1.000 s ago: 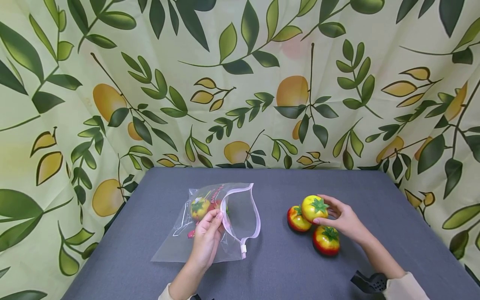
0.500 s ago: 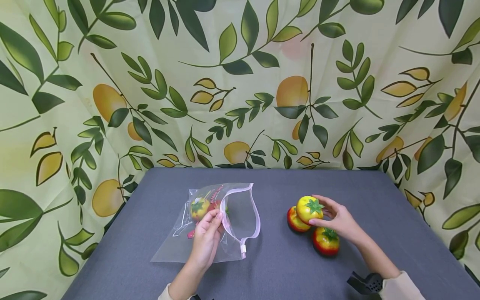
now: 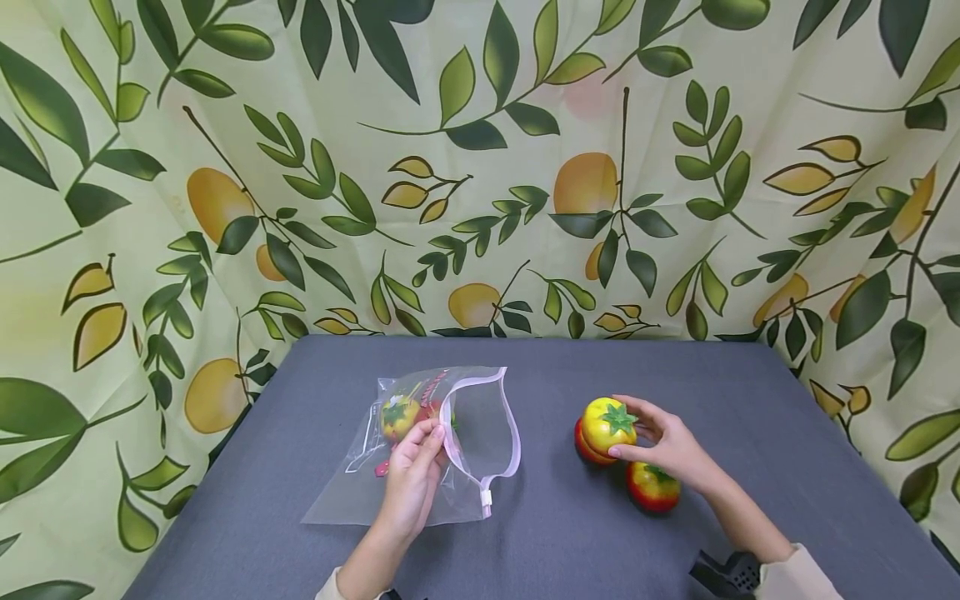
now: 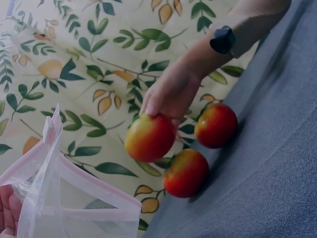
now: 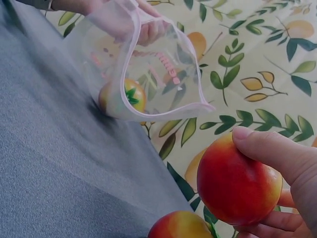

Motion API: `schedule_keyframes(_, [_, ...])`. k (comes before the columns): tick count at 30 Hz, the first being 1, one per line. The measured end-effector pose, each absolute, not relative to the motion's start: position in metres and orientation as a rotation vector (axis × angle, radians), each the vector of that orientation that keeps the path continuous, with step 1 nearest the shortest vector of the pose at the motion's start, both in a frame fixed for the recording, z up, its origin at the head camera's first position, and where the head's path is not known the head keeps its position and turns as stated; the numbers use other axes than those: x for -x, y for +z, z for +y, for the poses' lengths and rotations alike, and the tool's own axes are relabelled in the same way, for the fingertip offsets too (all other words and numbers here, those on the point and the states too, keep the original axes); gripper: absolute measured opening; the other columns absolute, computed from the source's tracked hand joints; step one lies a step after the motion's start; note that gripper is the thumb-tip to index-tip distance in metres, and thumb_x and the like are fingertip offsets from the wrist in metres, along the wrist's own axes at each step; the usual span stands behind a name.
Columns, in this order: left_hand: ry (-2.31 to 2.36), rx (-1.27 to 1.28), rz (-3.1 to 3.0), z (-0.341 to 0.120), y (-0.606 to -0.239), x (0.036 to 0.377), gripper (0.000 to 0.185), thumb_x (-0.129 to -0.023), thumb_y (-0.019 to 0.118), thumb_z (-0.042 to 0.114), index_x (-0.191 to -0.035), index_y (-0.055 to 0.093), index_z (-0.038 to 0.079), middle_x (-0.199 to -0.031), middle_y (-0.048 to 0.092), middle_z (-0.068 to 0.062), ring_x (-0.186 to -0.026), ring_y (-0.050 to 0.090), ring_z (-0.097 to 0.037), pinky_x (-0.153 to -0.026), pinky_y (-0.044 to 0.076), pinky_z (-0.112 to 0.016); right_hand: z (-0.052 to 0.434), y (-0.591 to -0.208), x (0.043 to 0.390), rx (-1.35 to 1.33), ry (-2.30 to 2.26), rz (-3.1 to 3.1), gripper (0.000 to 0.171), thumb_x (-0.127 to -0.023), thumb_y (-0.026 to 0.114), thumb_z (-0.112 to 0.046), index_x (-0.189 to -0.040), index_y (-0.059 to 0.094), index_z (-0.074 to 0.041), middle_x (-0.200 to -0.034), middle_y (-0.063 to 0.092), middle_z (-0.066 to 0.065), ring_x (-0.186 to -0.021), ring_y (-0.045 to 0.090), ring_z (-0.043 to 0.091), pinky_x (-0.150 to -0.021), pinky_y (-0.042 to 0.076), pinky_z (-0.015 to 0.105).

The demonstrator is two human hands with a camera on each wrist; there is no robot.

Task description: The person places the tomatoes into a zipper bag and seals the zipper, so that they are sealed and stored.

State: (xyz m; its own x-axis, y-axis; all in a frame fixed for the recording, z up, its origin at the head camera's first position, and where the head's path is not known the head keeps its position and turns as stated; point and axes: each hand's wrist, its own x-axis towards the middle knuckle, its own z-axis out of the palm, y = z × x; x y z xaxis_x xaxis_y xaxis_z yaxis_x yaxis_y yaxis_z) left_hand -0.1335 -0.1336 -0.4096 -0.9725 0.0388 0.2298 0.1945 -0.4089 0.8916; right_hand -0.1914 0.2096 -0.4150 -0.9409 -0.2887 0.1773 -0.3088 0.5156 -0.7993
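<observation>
So the right hand (image 3: pixel 667 446) has its fingers curled around a yellow-red toy tomato (image 3: pixel 608 424), lifted just off the worktop (image 3: pixel 570 542) and held a bit above the two other tomatoes (image 3: pixel 651 488) sitting close together right below it. The left hand (image 3: pixel 412 479) pinches the pink zip rim of a clear plastic bag (image 3: pixel 480 433), and that pinch looks like what keeps the mouth gaping toward the right, on the side facing the tomatoes. One tomato inside the bag (image 3: pixel 399 415) is already resting near the far end. The bag lies flat otherwise. The worktop is a plain grey cloth-covered surface, and all around hangs a backdrop (image 3: pixel 480 167) printed with green leaves and yellow fruit.
</observation>
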Motion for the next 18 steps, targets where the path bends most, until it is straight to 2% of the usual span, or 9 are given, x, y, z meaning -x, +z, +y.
schedule_keyframes(18, [-2.540, 0.328, -1.656, -0.133, -0.410, 0.133, 0.018, -0.101, 0.045, 0.009, -0.099, 0.059, 0.020, -0.090, 0.057, 0.014, -0.082, 0.056, 0.003, -0.082, 0.050, -0.011, 0.199, -0.412, 0.188, -0.568, 1.459, -2.724, 0.069, -0.079, 0.079, -0.020, -0.138, 0.047, -0.003, -0.132, 0.055, 0.022, -0.101, 0.043, -0.021, -0.088, 0.046, 0.008])
